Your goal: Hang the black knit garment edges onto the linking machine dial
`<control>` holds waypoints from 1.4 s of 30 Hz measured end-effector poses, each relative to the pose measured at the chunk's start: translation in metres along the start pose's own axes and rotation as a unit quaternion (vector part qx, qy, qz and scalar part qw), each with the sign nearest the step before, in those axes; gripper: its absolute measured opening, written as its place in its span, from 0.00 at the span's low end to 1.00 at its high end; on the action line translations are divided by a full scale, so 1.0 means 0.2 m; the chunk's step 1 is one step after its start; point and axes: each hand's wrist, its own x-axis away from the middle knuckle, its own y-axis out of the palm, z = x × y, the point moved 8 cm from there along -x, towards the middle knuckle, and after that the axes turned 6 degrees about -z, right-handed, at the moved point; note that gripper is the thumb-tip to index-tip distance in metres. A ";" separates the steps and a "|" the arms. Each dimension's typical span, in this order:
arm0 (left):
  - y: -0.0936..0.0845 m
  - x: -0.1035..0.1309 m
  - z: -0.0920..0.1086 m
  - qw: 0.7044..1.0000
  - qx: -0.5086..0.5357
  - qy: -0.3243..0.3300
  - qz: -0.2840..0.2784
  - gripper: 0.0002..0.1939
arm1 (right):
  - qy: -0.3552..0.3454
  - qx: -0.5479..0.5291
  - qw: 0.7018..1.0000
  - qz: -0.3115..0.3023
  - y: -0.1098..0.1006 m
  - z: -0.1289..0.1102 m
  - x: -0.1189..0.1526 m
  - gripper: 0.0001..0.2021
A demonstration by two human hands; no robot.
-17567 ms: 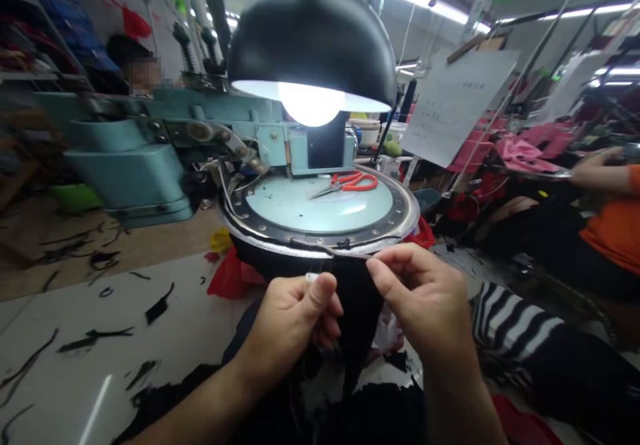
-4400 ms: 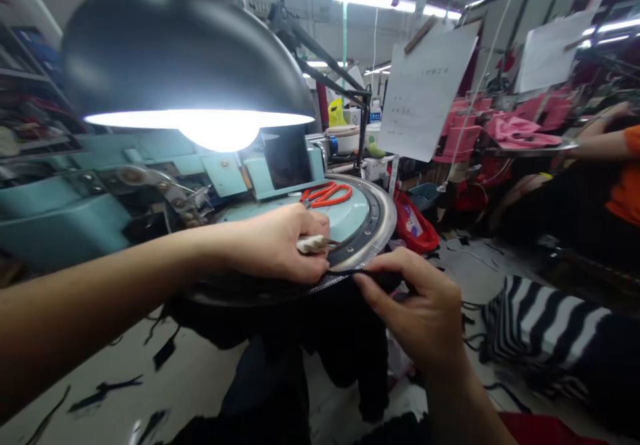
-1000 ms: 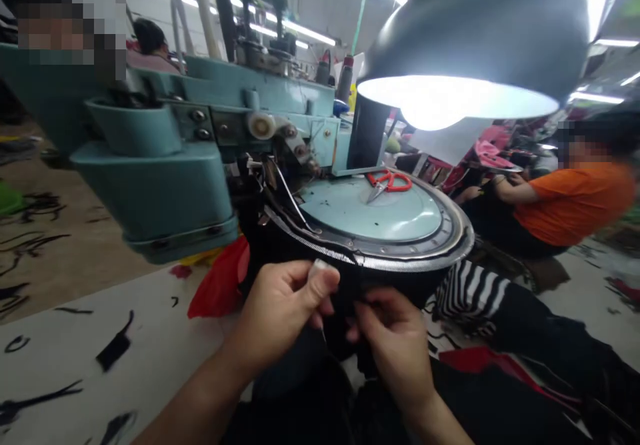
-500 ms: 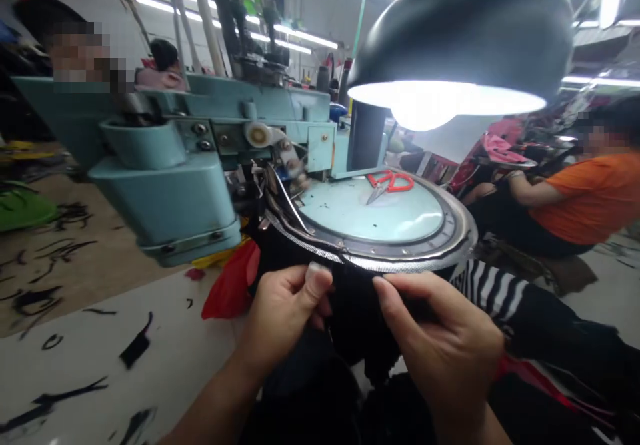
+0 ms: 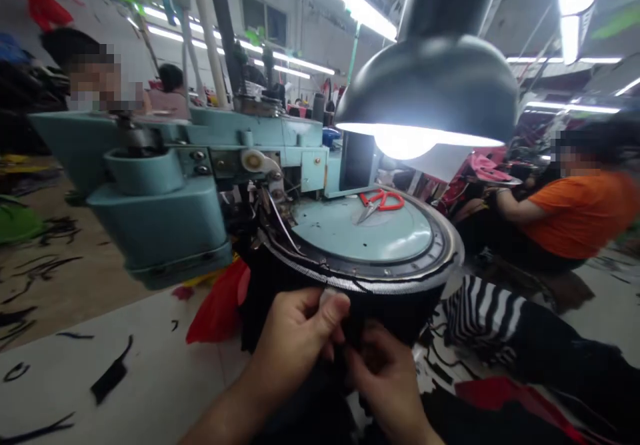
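Note:
Black fabric [image 5: 400, 308] hangs from the toothed metal rim [image 5: 385, 285] of a round machine with a pale green top [image 5: 350, 231]. Just below the front of the rim, my left hand [image 5: 303, 331] pinches the fabric, with something whitish at its thumb. My right hand [image 5: 387, 375] is lower and to the right, its fingers closed on the black fabric and partly lost in dark folds. Red-handled scissors [image 5: 383, 199] lie on the round top.
A lamp [image 5: 425, 98] hangs over the machine. The green machine head [image 5: 160, 221] juts out at left, with red cloth [image 5: 223, 305] below it. Striped cloth [image 5: 483, 311] lies at right, near a person in orange [image 5: 585, 211]. Black scraps litter the floor.
My right hand has left the rim and moved down and left, closer to my left hand. My left hand still pinches near the rim. The camera view has shifted.

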 end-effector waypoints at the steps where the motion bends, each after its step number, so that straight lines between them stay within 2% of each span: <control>1: 0.00 0.01 0.00 1.000 0.000 -0.001 -0.003 0.28 | 0.030 -0.038 0.998 -0.027 -0.01 0.03 0.01 0.06; 2: 0.00 0.02 0.00 1.000 0.000 0.000 -0.004 0.28 | 0.037 -0.046 0.997 -0.041 -0.04 0.02 0.02 0.05; 4: -0.01 0.03 -0.01 1.000 0.005 0.002 0.001 0.28 | -0.027 0.035 0.998 -0.055 -0.14 -0.11 0.01 0.02; 7: -0.01 0.03 -0.03 1.000 0.021 -0.002 0.011 0.28 | -0.157 0.204 0.965 -0.059 -0.25 -0.35 -0.02 0.12; 9: -0.02 0.02 -0.04 0.999 0.026 -0.006 0.018 0.28 | -0.179 0.240 0.954 -0.027 -0.31 -0.43 -0.04 0.12; 11: -0.03 0.02 -0.05 0.999 0.018 -0.003 0.036 0.28 | -0.155 0.229 0.961 0.029 -0.36 -0.44 -0.06 0.10; 13: -0.04 0.03 -0.05 0.998 0.007 0.004 0.061 0.28 | -0.117 0.197 0.971 0.071 -0.39 -0.41 -0.08 0.08; 15: -0.03 0.04 -0.05 0.997 0.007 0.014 0.072 0.28 | -0.092 0.170 0.979 0.066 -0.38 -0.38 -0.10 0.06; 22: 0.05 0.05 -0.02 0.998 -0.016 0.019 0.059 0.27 | -0.044 0.136 0.984 0.102 -0.39 -0.37 -0.15 0.03; 24: 0.07 0.02 -0.02 0.998 -0.027 0.021 0.044 0.26 | -0.026 0.133 0.984 0.117 -0.40 -0.32 -0.15 0.01; 25: 0.07 0.01 -0.02 0.998 -0.031 0.023 0.043 0.26 | -0.007 0.122 0.984 0.129 -0.41 -0.27 -0.15 0.01; 27: 0.07 -0.02 -0.02 0.998 -0.034 0.021 0.045 0.25 | 0.067 0.047 0.988 0.127 -0.40 -0.10 -0.12 0.06; 30: 0.06 -0.03 -0.03 0.999 -0.028 0.006 0.041 0.24 | 0.179 -0.121 0.975 0.057 -0.31 0.17 -0.06 0.11; 32: 0.06 -0.01 -0.03 0.999 -0.019 -0.009 0.038 0.24 | 0.182 -0.218 0.959 0.018 -0.30 0.21 -0.02 0.13; 34: 0.08 0.03 -0.03 0.999 0.002 -0.018 0.042 0.25 | 0.134 -0.204 0.970 -0.009 -0.36 0.12 -0.02 0.10; 36: 0.10 0.06 -0.03 0.998 0.023 -0.016 0.047 0.25 | 0.053 -0.058 0.996 -0.029 -0.43 -0.06 -0.04 0.06; 37: 0.11 0.07 -0.03 0.998 0.029 -0.012 0.052 0.25 | 0.005 0.021 0.999 -0.028 -0.45 -0.16 -0.06 0.06; 38: 0.12 0.08 -0.03 0.998 0.030 -0.009 0.055 0.26 | -0.041 0.082 0.996 -0.016 -0.48 -0.25 -0.07 0.07; 40: 0.14 0.07 -0.04 0.998 0.025 -0.010 0.061 0.26 | -0.097 0.132 0.986 0.028 -0.52 -0.36 -0.09 0.07; 42: 0.14 0.06 -0.04 0.997 0.018 -0.014 0.072 0.25 | -0.102 0.142 0.981 0.083 -0.55 -0.39 -0.10 0.05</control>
